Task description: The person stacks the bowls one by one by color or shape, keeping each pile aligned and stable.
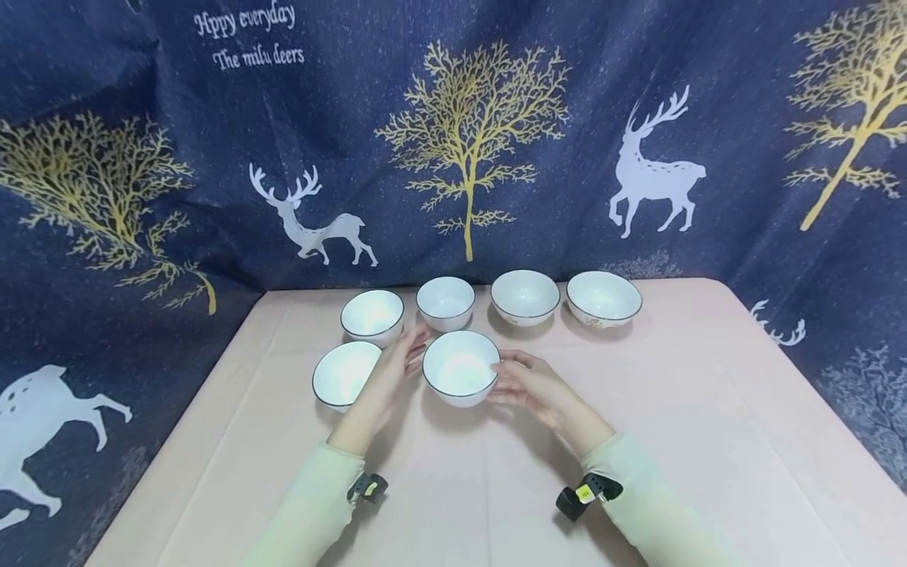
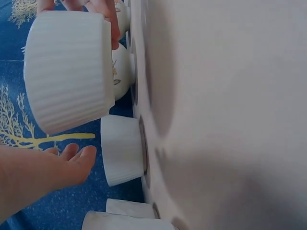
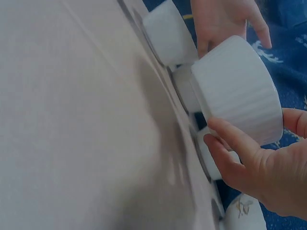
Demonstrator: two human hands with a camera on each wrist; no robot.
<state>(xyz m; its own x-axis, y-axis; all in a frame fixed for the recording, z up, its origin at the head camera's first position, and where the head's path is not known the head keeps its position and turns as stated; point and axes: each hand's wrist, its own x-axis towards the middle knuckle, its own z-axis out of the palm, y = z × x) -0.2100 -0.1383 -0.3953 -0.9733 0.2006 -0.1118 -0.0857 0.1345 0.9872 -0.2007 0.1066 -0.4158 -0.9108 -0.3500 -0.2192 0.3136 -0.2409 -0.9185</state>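
A white bowl with a dark rim and ribbed outer wall (image 1: 460,368) is held above the table, its shadow falling apart from it. My right hand (image 1: 536,388) grips its right side, thumb near the rim and fingers under the base (image 3: 235,148). My left hand (image 1: 392,364) is just left of that bowl, its fingers relaxed; a gap parts the hand (image 2: 57,167) from the bowl in the left wrist view. Partly behind the left hand stands another white bowl (image 1: 340,376) at the front left.
Along the back of the pink-covered table (image 1: 680,441) stand a left bowl (image 1: 372,315), a small bowl (image 1: 446,302), a wider bowl (image 1: 524,296) and a patterned wide bowl (image 1: 604,298). Behind them hangs a dark blue cloth (image 1: 538,189) with deer and trees.
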